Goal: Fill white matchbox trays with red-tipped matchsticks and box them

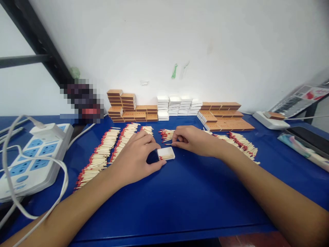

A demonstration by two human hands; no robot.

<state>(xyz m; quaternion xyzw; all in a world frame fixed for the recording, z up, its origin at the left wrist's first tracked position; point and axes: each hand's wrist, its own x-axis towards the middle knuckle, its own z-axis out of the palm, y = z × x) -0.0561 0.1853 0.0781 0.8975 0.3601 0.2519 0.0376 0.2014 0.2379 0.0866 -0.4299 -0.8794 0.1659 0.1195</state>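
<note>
My left hand (137, 154) grips a small white matchbox tray (168, 150) on the blue table, thumb along its near edge and fingers at its left end. A few red-tipped matches lie inside the tray, along its near side. Just beyond the tray, the fingertips of my right hand (190, 139) are pinched on a single match (168, 144), its red head pointing left. A small heap of loose matches (166, 133) lies right behind those fingers. Rows of matches (96, 157) spread to the left of my left hand, and more matches (244, 144) lie beyond my right forearm.
Against the wall stand stacked brown matchboxes (128, 115), white trays (177, 107) and further brown matchboxes (228, 123). A power strip (48, 168) with looping white cables sits at left. At right are a white device (269, 120), a dark phone (308, 139) and a clear pouch (300, 151).
</note>
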